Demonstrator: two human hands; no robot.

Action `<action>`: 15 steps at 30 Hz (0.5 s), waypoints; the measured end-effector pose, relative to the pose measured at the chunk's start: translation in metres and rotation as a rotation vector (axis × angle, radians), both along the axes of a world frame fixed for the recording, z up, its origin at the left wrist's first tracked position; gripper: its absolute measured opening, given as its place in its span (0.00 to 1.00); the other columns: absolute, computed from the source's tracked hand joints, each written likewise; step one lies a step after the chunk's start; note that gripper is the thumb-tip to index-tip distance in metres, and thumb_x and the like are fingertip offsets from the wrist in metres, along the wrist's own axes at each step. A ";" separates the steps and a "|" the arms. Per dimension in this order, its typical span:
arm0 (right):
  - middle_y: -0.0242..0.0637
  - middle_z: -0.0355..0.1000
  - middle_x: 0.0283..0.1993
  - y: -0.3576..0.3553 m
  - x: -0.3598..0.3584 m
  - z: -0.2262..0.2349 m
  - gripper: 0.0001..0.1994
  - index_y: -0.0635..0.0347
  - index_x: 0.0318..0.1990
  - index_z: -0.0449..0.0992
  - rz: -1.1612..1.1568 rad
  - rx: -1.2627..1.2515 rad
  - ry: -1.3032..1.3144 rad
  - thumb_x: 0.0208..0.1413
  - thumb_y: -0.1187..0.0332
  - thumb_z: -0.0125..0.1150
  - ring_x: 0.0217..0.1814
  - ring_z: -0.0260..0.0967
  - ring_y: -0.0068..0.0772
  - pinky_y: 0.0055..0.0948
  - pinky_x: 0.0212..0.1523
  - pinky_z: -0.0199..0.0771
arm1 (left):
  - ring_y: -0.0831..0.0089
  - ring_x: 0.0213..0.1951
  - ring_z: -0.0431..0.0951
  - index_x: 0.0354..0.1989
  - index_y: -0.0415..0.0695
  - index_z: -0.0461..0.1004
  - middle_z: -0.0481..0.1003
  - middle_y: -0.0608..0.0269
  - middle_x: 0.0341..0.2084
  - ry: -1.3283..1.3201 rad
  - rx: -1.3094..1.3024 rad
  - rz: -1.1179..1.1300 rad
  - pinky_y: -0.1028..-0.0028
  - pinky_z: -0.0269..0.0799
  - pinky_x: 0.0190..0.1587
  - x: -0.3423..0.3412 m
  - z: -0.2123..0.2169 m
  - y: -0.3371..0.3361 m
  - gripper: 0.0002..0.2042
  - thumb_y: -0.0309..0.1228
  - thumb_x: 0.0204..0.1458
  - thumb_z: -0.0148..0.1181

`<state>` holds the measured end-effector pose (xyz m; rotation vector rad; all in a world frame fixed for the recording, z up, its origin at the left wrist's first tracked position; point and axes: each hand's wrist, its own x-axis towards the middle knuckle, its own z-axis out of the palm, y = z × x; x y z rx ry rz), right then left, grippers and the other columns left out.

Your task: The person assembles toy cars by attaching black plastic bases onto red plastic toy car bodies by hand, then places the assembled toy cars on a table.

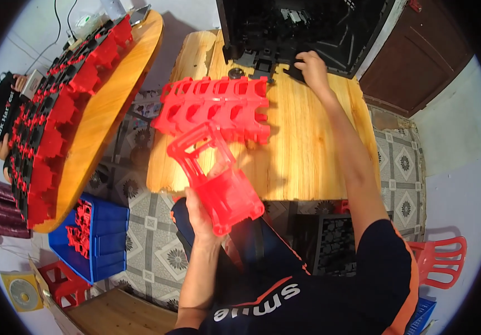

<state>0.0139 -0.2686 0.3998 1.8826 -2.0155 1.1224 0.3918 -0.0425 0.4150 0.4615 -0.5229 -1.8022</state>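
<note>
Biggest thing in my view is the wooden table (307,151) straight ahead, its near edge just above my lap. To my left a round wooden table (112,95) curves past, its rim lined with a long row of red-and-black assembled parts (50,117); another person's hand (20,82) sits at its far end. At the far edge of my table stands a black crate (330,33), open toward me, with loose black parts spilling out in front. Mid-table lies a block of red plastic frames (218,106), nested side by side, taking up the left half; the right half is bare wood, good room there.

Down on the patterned floor, a blue bin (103,240) of red pieces sits left of my knee, and a red stool (441,259) is on my right.

Now the hands. My right hand (311,67) is stretched out to the crate's mouth, fingers curled onto a small black part (295,70). My left hand (201,215) is wrapped around the base of a single red frame (215,176), held up tilted over the near table edge, clear of the nested block.
</note>
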 end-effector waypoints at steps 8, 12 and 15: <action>0.39 0.69 0.42 0.253 0.160 0.085 0.16 0.63 0.44 0.76 0.649 -0.113 -0.105 0.45 0.85 0.62 0.42 0.71 0.34 0.29 0.38 0.78 | 0.60 0.68 0.53 0.72 0.55 0.19 0.44 0.49 0.70 -0.323 -0.194 0.005 0.61 0.54 0.67 0.000 0.002 0.010 0.52 0.45 0.57 0.62; 0.42 0.68 0.43 0.280 0.204 0.073 0.22 0.63 0.48 0.74 0.797 -0.080 -0.113 0.42 0.86 0.64 0.42 0.71 0.40 0.30 0.36 0.81 | 0.59 0.66 0.57 0.71 0.54 0.18 0.47 0.45 0.68 -0.373 -0.227 0.027 0.61 0.57 0.65 0.006 0.002 0.028 0.57 0.49 0.52 0.65; 0.40 0.69 0.42 0.288 0.219 0.073 0.23 0.62 0.47 0.74 0.802 -0.088 -0.045 0.39 0.86 0.66 0.41 0.71 0.40 0.30 0.35 0.78 | 0.58 0.64 0.60 0.71 0.54 0.17 0.50 0.45 0.66 -0.340 -0.250 0.052 0.61 0.60 0.64 0.013 0.010 0.043 0.58 0.51 0.51 0.65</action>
